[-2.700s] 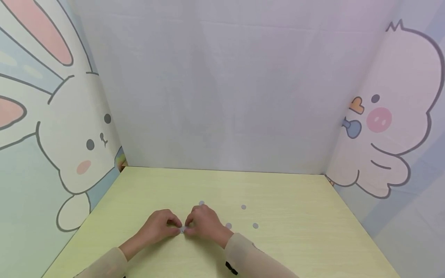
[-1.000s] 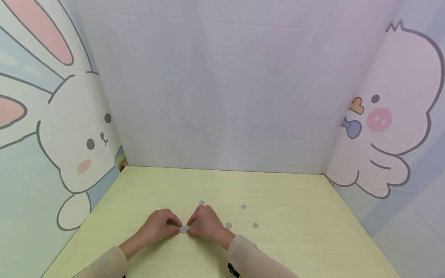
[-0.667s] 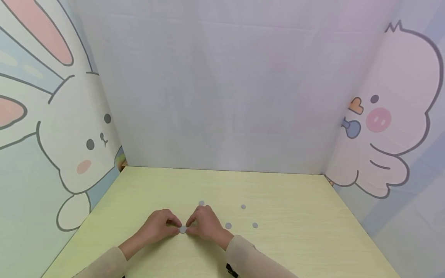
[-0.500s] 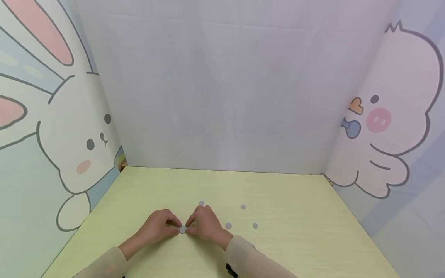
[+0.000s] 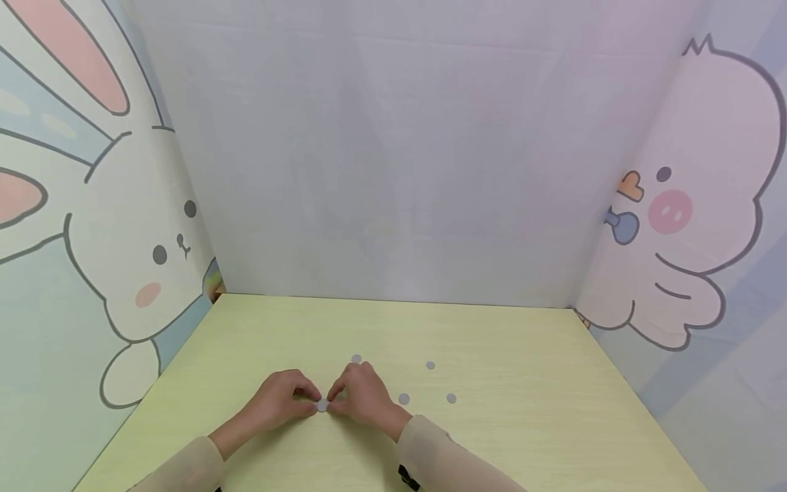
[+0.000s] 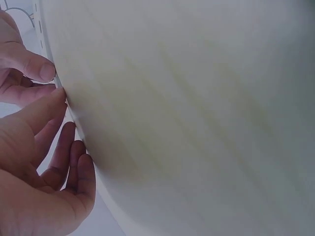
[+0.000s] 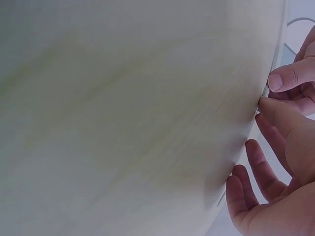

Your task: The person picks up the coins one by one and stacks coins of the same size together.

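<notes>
A small flat grey coin (image 5: 322, 406) lies on the pale yellow table between my two hands. My left hand (image 5: 284, 400) holds its left edge with thumb and index fingertips. From the other side, my right hand (image 5: 363, 396) has thumb and index fingertips right at the coin's right edge. In the left wrist view, the thumb (image 6: 47, 110) comes down to the tabletop, with the other fingers curled beside it. The right wrist view shows the right thumb (image 7: 280, 113) low at the surface, facing the left hand's fingertips; the coin is mostly hidden there.
More grey coins lie flat and apart: one (image 5: 356, 359) just beyond my right hand, one (image 5: 404, 398) right of it, and two farther right, a back coin (image 5: 430, 365) and a nearer coin (image 5: 451, 398). A white cloth (image 5: 393, 171) stands behind the table (image 5: 522, 383).
At first two overlapping coin outlines showed between the fingertips; now a single round outline shows. The right fingertips backed off slightly, then closed in again. The other coins stay put.
</notes>
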A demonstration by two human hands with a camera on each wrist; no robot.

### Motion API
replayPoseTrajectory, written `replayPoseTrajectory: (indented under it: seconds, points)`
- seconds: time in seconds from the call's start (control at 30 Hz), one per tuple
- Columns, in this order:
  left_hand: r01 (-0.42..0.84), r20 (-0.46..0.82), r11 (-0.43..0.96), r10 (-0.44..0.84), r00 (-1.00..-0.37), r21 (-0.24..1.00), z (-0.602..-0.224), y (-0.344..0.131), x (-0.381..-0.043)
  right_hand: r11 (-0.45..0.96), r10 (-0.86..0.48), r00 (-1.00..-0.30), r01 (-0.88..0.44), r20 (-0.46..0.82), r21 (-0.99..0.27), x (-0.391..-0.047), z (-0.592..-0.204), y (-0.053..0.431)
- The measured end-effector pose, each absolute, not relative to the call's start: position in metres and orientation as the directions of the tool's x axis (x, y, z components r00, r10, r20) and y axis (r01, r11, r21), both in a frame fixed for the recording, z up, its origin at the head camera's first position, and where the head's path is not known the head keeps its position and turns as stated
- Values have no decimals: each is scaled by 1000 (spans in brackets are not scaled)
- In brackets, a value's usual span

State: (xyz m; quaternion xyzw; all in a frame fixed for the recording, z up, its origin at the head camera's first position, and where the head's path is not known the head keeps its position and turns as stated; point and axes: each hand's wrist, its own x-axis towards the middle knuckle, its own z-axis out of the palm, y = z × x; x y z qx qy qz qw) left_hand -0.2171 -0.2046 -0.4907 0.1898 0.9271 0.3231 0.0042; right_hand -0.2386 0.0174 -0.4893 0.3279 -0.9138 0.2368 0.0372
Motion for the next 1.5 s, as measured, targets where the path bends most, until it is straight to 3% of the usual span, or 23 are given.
replayPoseTrajectory:
  seconds: [1.5]
  points:
    - [353, 107, 708, 368, -924, 612, -487, -205, -217, 689, -567, -800, -592, 197, -417, -240, -490, 15]
